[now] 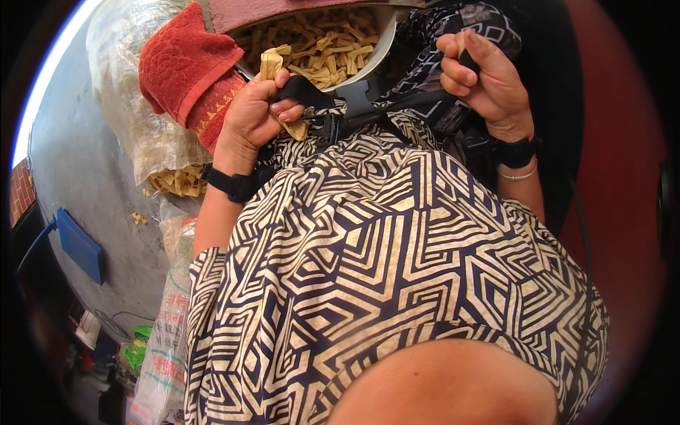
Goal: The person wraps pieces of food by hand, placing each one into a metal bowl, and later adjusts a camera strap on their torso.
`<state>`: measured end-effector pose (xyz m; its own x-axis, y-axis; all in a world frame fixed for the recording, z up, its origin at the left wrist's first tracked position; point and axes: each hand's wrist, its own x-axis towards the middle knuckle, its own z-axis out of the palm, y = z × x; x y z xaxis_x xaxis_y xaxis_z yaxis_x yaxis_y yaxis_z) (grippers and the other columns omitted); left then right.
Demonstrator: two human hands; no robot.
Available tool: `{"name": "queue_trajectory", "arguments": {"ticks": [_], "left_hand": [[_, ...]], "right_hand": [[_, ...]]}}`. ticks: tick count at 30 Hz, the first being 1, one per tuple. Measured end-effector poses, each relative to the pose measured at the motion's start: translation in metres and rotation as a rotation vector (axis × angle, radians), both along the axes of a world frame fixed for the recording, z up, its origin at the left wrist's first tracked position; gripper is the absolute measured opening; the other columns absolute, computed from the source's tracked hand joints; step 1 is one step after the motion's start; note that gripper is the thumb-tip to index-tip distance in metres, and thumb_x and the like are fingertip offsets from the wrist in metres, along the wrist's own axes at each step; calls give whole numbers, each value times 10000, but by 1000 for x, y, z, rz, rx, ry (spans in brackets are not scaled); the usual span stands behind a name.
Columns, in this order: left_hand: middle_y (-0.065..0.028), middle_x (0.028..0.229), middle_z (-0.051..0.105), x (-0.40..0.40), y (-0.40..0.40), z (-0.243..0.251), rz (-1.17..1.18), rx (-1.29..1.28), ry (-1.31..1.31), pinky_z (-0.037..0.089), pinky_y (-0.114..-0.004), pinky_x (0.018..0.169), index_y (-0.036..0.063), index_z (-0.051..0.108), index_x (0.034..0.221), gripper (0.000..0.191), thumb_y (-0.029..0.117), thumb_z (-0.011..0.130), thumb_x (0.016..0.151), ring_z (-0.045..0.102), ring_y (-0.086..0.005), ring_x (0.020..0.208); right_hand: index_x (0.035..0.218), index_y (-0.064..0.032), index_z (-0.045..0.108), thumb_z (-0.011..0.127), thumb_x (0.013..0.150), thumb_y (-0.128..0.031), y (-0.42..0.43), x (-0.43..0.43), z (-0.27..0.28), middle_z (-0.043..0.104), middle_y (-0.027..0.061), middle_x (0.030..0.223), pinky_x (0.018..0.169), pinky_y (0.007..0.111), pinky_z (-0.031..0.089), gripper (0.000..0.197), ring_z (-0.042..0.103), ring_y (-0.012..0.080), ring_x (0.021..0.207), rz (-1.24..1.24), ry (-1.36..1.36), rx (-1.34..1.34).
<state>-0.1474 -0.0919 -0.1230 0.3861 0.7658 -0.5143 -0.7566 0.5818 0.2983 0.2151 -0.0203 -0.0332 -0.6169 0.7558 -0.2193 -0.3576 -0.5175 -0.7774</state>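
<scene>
My left hand [260, 109] is closed around a folded tan strip [272, 62] that looks like dried leaf or husk. One end stands above the fingers and the other hangs below the palm. Something black, a strap or a finger cover, shows beside these fingers. My right hand [489, 85] is raised on the other side, its fingers curled and thumb up. A small black item [468, 61] shows between thumb and fingers, but whether it is held or worn is unclear. Beyond both hands, a white basin [392, 40] holds many similar folded strips [329, 45].
A pinkish board [255, 13] partly covers the basin. Red towel cloth [186, 64] lies left of it, beside a translucent sack [122, 90] spilling strips. A black strap with a buckle [356, 98] crosses the lap. On the grey floor [111, 202] lies a blue dustpan [79, 244].
</scene>
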Motion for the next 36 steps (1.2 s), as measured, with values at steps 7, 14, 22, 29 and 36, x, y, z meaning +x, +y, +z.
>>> {"name": "queue_trajectory", "arguments": {"ticks": [7,14,22,29,36], "left_hand": [[-16,852,542,3,-24,5,-93,109,156,434,-287,630,61,587,1018,153,-6,469,949,447,-108,628],[-169,1400,579,52,-38,46,-447,798,906,400,-355,1158,-38,480,1487,717,205,805,896,548,-273,1313],[-213,1193,685,44,-46,36,-503,725,1003,498,-352,977,-52,499,1442,507,146,655,1002,640,-247,1082],[-90,1256,722,30,-33,35,-594,299,387,545,-285,989,-51,591,1426,422,137,642,1052,681,-148,1091],[-20,972,731,39,-31,9,-292,-30,456,465,-214,578,4,681,1202,215,158,626,1062,606,-66,673]], "right_hand": [[1068,-22,628,532,1134,-326,1,6,-23,576,0,939,626,252,444,326,496,58,679,-109,32,-69],[1006,-77,611,607,1096,-299,42,-32,-29,607,16,860,597,327,481,239,554,146,676,-108,-44,-294],[996,-75,615,610,1094,-289,19,-42,-10,622,27,871,594,329,494,235,575,147,675,-129,-71,-273],[982,-36,652,575,1114,-328,8,-92,73,585,10,717,584,300,523,329,607,125,646,10,17,-42],[1023,-22,640,587,1098,-391,15,-44,37,583,-1,787,547,257,400,380,507,90,625,-58,7,-237]]}}
